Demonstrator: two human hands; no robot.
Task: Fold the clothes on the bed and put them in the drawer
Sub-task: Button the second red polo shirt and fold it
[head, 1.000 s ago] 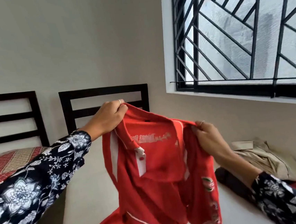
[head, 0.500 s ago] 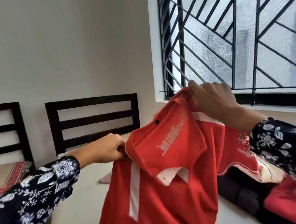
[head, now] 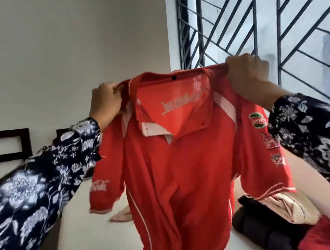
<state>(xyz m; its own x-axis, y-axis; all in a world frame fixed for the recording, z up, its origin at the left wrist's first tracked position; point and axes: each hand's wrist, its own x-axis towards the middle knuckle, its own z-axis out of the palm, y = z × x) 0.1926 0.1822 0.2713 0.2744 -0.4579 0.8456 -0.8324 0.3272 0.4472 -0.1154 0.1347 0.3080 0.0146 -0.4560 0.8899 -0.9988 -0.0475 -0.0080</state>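
Note:
A red polo shirt [head: 185,173] with white trim and sleeve badges hangs in the air in front of me, spread wide by its shoulders. My left hand [head: 105,102] grips the left shoulder seam by the collar. My right hand [head: 248,76] grips the right shoulder, slightly higher. The shirt's lower hem drops towards the white bed [head: 90,238] and out of the frame. More clothes lie at the right on the bed: a black garment [head: 258,226], a beige one [head: 289,209] and a red one [head: 320,239]. The drawer is not in view.
A barred window [head: 271,24] fills the upper right, close behind the shirt. Dark slatted headboards [head: 4,144] stand against the plain wall at the left. A pale pink cloth [head: 120,215] lies on the bed behind the shirt.
Both hands have lifted the shirt higher and pulled its shoulders apart, so it now hangs level and open facing me. My view has tilted up and turned right.

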